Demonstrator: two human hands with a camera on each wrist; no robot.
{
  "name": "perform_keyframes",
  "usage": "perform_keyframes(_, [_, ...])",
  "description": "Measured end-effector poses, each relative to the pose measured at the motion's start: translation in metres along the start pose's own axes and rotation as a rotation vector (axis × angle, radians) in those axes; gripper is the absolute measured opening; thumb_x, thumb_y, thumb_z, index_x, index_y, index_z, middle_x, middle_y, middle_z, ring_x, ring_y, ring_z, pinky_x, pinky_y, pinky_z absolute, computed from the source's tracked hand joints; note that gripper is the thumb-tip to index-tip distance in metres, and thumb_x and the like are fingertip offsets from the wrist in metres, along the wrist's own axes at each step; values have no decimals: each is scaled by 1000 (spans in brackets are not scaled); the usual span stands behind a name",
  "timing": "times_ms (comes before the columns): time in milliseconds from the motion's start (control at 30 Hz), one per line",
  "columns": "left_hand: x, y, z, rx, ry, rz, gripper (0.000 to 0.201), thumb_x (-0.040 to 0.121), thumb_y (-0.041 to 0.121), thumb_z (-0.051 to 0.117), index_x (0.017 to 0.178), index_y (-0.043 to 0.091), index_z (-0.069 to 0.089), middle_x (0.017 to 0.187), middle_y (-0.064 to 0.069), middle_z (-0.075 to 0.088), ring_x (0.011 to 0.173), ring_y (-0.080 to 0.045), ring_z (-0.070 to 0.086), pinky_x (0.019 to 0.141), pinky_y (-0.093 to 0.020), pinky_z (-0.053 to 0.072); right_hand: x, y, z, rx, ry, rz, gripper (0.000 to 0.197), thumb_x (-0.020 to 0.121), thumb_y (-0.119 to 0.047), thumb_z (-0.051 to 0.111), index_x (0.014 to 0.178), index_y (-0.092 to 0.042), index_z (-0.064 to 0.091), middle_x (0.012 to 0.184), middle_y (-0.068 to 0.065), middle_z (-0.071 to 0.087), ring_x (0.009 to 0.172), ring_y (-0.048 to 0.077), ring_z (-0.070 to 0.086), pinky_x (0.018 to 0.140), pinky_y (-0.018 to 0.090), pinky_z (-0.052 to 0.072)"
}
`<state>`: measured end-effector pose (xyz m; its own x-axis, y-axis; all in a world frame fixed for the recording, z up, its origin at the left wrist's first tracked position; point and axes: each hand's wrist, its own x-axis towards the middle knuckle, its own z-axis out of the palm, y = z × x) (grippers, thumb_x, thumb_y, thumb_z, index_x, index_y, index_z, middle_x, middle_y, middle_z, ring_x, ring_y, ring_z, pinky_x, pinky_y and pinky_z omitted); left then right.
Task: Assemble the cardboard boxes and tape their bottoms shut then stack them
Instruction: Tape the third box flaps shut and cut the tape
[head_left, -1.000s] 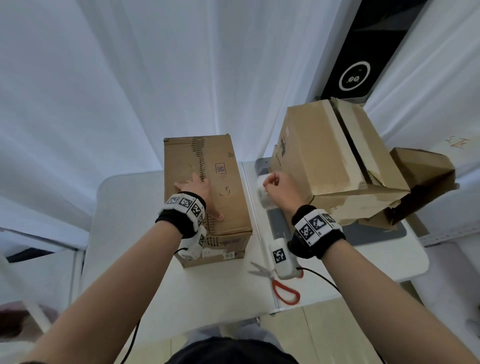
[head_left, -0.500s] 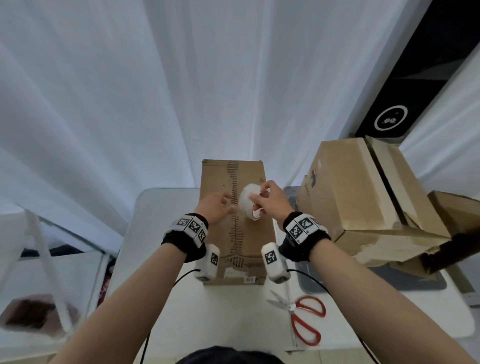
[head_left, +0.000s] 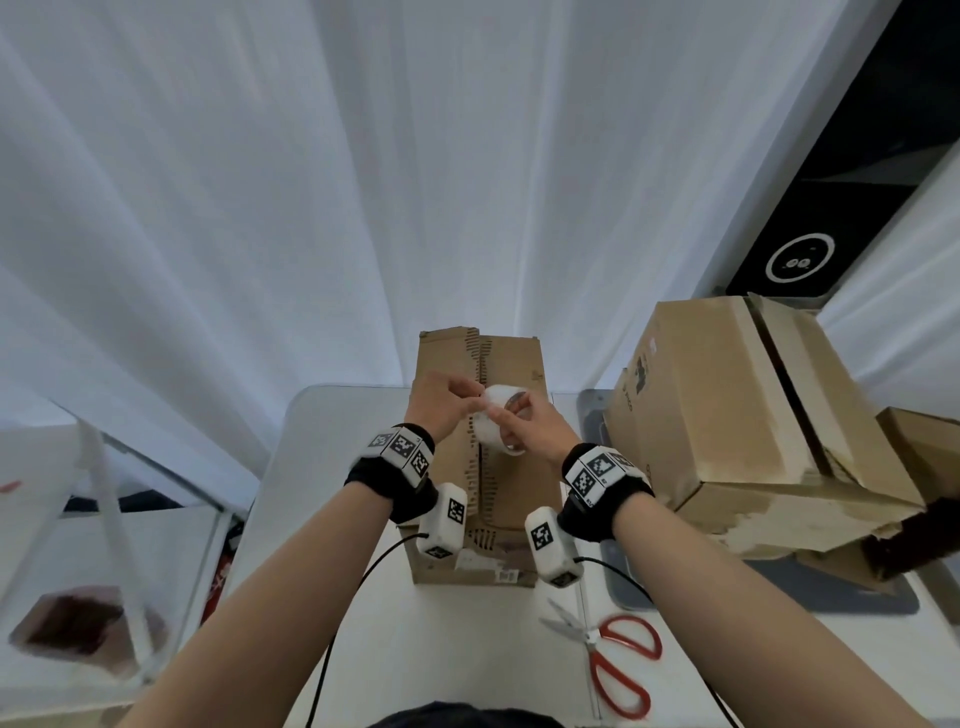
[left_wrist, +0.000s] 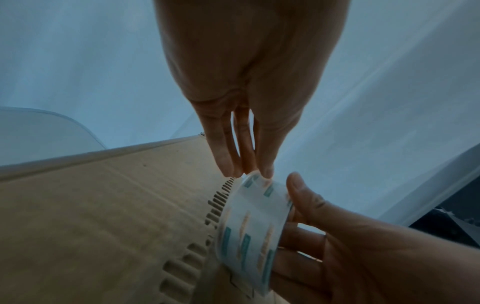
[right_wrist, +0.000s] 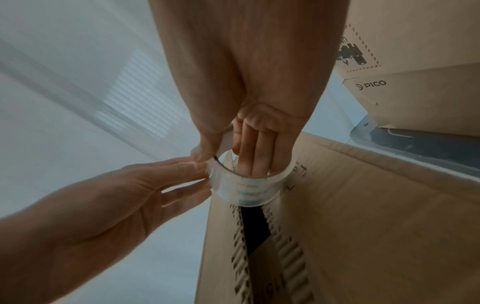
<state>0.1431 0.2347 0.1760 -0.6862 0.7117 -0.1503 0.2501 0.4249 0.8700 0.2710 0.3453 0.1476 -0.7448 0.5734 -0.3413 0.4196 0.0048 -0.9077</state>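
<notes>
At the far left, beside the white table (head_left: 322, 571), stands a white folding frame (head_left: 111, 499), and past it the curtain (head_left: 260, 182) hangs close behind the table's back edge. The table's left strip, from its rounded corner down to the near edge, is bare white surface.

The left hand (head_left: 439, 402) is raised over the cardboard box (head_left: 511, 499), its fingertips (left_wrist: 267, 170) pinched on the rim of the tape roll (head_left: 496, 421) — the wrist view shows them meeting at the roll's upper edge. The box lies lengthwise on the table, its far end close to the curtain, and its two top flaps meet along a jagged seam (right_wrist: 255, 230) with a dark gap between them.

The right hand (head_left: 535, 434) grips the clear roll from the other side, fingers (right_wrist: 253, 156) through its core and thumb on the outer face, holding it just above the seam.

Just right of the box a narrow lane of table runs down to the red-handled scissors (head_left: 613, 654), lying near the front edge. Further right a larger cardboard box (head_left: 737, 415) sits tilted on a grey mat (head_left: 852, 597), overhanging it, with a smaller box (head_left: 924, 447) behind.
</notes>
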Motion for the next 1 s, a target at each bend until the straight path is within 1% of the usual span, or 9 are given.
perform_keyframes(100, [2,-1,0,0,22,-48,6,82,21,79,86,17,78,80,3,74,82,-14,71,86,-39,60,1,5,-1,-20,-1,-20,41,87,-43,74,107,-13,52,106,11,68,88,18,65,74,28,52])
perform_keyframes(200, [3,1,-1,-31,64,-118,13,84,28,77,75,18,76,72,-3,74,76,-21,74,80,-41,62,-1,6,0,-66,4,-22,45,87,-43,74,111,-11,53,112,9,66,99,21,65,76,27,52])
perform_keyframes(267, [3,4,-2,-3,60,-143,12,81,27,79,73,19,77,72,-2,74,75,-22,74,78,-40,62,-1,6,1,-91,-5,-33,44,87,-42,73,111,-13,52,113,9,65,99,22,65,74,26,52])
perform_keyframes(400, [4,8,-3,56,82,-193,11,76,25,82,68,21,75,69,-1,74,71,-20,74,78,-36,62,0,6,1,-155,-20,-51,45,87,-44,72,112,-14,50,114,8,64,101,23,64,79,29,52])
perform_keyframes(533, [6,11,-5,100,62,-255,14,77,20,82,67,22,73,74,-2,74,74,-18,74,80,-35,62,1,7,0,-173,-27,-40,42,86,-43,74,109,-16,51,117,10,64,105,25,63,80,30,53])
perform_keyframes(667, [12,13,-9,115,15,-300,15,74,15,85,65,20,74,77,-2,75,82,-19,74,82,-37,61,4,9,3,-225,-26,-47,55,83,-46,75,119,-12,51,120,9,64,109,26,62,91,39,54])
perform_keyframes(733, [13,11,-11,141,15,-304,16,74,15,85,63,20,74,75,-2,75,80,-19,74,81,-37,62,5,9,5,-243,-24,-52,52,83,-47,75,115,-14,51,118,9,64,108,26,62,93,42,54])
perform_keyframes(867, [14,9,-12,147,25,-315,11,73,15,85,68,15,76,73,-5,75,73,-18,75,78,-35,62,5,6,6,-269,-23,-56,50,83,-46,76,113,-15,52,117,9,63,106,26,61,93,41,53])
perform_keyframes(1000, [15,5,-14,154,6,-331,11,72,16,87,72,10,78,73,-7,76,74,-19,75,78,-36,62,5,7,7,-258,-26,-64,43,82,-44,77,105,-19,51,112,9,64,102,26,63,89,43,55])
